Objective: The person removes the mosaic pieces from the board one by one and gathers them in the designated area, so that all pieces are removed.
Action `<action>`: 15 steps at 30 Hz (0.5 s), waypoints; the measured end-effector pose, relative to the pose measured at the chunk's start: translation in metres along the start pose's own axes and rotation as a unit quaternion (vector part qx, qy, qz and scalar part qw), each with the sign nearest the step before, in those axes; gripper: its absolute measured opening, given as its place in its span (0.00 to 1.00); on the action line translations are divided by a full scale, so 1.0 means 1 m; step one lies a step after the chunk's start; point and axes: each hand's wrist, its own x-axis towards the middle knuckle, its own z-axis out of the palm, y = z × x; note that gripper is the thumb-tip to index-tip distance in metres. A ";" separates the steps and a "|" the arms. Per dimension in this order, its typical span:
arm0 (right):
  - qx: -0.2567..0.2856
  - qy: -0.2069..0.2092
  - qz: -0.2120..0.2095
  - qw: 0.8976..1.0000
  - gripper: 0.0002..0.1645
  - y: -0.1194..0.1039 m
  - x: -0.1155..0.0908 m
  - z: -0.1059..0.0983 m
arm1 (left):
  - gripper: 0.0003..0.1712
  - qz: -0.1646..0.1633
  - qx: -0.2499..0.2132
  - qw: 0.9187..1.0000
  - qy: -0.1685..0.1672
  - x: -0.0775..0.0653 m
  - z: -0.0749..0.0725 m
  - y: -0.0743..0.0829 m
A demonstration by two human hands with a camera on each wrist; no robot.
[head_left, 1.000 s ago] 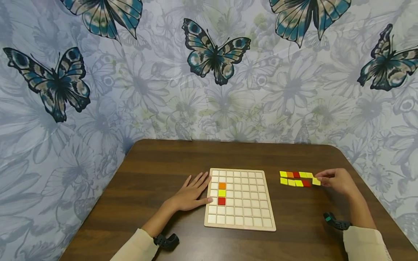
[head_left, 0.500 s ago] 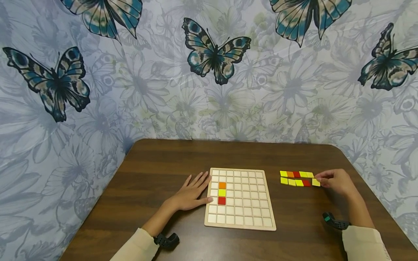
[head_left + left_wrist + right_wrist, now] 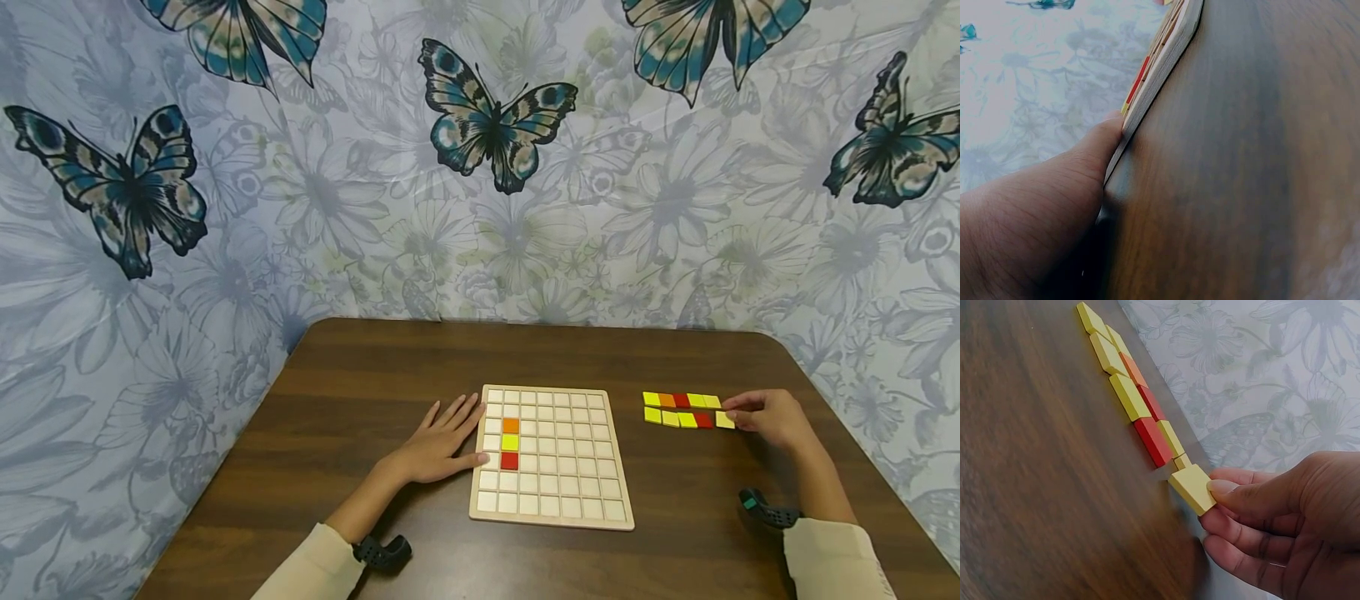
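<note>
My right hand pinches a yellow square tile between thumb and fingers, at the right end of two rows of tiles. The front row holds yellow tiles and a red tile; behind it lie yellow tiles, an orange tile and another red one. My left hand lies with fingers spread at the left edge of a wooden grid board, its thumb touching the edge. On the board, an orange, a yellow and a red tile stand in one column among pale squares.
The brown wooden table runs back to a hanging cloth printed with butterflies and flowers. Dark bands sit on both wrists. Table surface lies between the board and the tile rows.
The pinched yellow tile has shifted very slightly left, towards the red tile of the front row. The left hand and the board look the same.
</note>
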 end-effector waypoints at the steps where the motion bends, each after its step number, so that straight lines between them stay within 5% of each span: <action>1: -0.003 0.002 -0.001 1.000 0.14 0.000 0.000 0.000 | 0.51 -0.002 0.001 1.000 -0.002 0.000 0.000 0.000; 15: -0.034 0.019 0.011 0.999 0.16 0.000 -0.001 0.000 | 0.51 0.010 -0.005 1.000 0.006 -0.001 0.001 -0.001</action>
